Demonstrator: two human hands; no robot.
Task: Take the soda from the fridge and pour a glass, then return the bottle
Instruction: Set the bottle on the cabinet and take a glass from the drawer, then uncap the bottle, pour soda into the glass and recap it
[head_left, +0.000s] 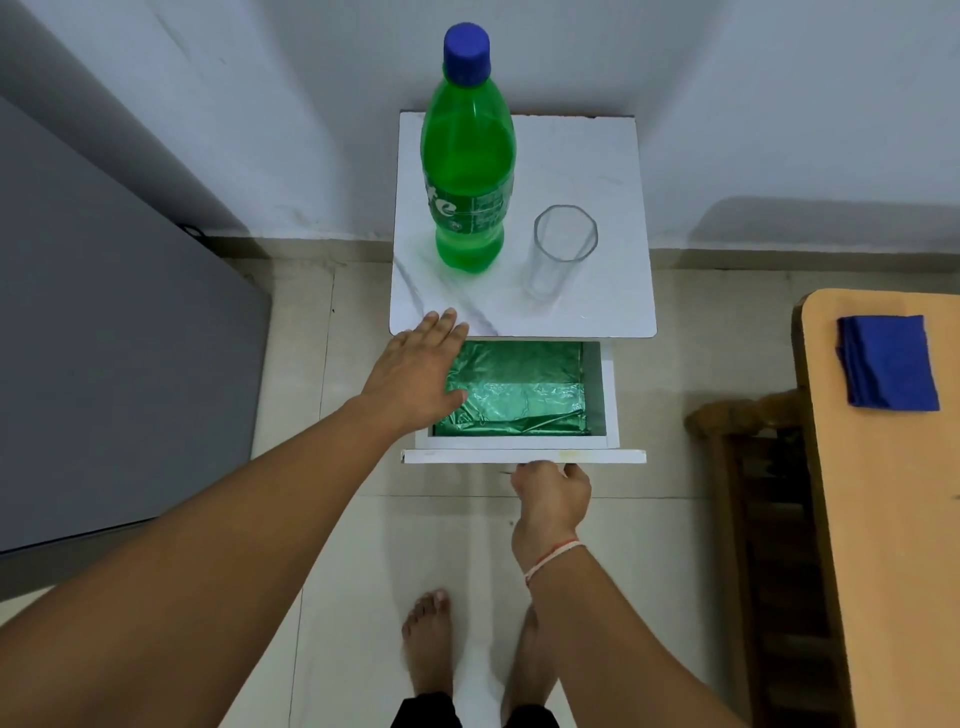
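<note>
Head view: my left hand (415, 374) lies flat and open at the drawer's (522, 457) left edge. My right hand (553, 496) pinches its near front lip; Sprite bottle (467, 171) and glass (558, 254) stand apart.

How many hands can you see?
2. The left hand lies flat over the open drawer's left side; the right hand grips the drawer's front edge.

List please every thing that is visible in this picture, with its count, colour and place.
soda bottle: 1, green with blue cap, upright on the small table, back left
glass: 1, clear, empty, right of the bottle
small table: 1, white, against the wall
drawer: 1, white, pulled open under the tabletop
green foil sheet: 1, inside the drawer
cloth: 1, blue, folded, on the tan table at right
left hand: flat, over the drawer's left edge
right hand: at the drawer front
bare feet: 2, on the tiled floor
</note>
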